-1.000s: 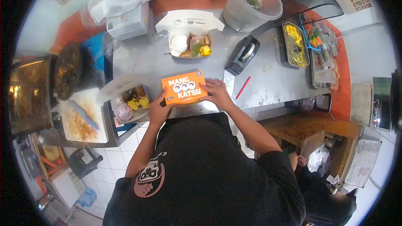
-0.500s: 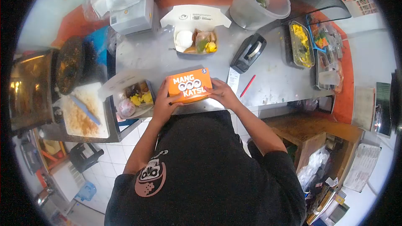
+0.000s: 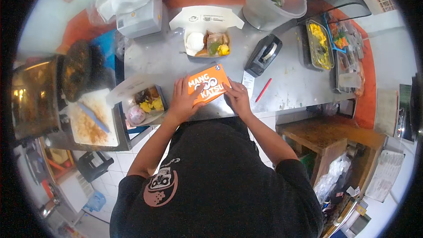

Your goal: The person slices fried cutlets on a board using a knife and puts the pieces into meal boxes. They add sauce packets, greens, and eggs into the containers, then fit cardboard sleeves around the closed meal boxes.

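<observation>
A closed orange food box printed "MANG KATSU" lies turned at an angle near the table's front edge. My left hand grips its left side, fingers over the lid. At the right side, my right hand holds the box's edge, with its fingertips by the lid's corner. Behind it stands an open food box holding rice, a small bag with greens and something yellow. Another open food box, left of my left hand, contains a wrapped round bundle and yellow food.
A black tape dispenser, a paper receipt and a red pen lie to the right. Farther back are a clear plastic bucket and a tray of yellow food. At left, a knife rests on a white cutting board.
The orange box has shifted slightly right and turned counterclockwise, its right end now farther back. My left hand has moved right, further over the lid; my right hand has shifted right along its edge.
</observation>
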Demonstrator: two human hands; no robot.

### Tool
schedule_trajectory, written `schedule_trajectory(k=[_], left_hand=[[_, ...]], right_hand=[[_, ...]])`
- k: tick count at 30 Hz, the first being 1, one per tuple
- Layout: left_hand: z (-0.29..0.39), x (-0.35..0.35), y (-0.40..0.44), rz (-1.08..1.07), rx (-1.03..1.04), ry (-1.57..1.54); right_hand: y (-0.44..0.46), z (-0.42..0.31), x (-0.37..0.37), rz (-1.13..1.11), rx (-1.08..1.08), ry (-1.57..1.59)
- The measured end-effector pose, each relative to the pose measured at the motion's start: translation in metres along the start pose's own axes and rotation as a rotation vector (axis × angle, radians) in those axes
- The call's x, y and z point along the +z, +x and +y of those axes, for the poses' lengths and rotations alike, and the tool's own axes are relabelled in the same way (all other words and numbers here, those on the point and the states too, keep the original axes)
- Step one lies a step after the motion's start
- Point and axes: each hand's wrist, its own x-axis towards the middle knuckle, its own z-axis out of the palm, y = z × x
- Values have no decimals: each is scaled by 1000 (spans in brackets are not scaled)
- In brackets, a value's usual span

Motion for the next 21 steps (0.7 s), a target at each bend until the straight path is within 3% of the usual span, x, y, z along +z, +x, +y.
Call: schedule_trajectory(k=[6, 12, 15, 18, 21], left_hand=[[13, -17, 24, -196, -68, 7], [21, 6, 25, 17, -25, 12], [30, 4, 25, -62, -140, -26], [29, 10, 26, 9, -107, -22], [26, 17, 23, 132, -24, 10]], right_hand=[[3, -5, -10, -45, 29, 24], [14, -8, -13, -53, 130, 91], [25, 5, -20, 116, 237, 90], [43, 10, -50, 697, 608, -1], [59, 51, -50, 926, 798, 38]])
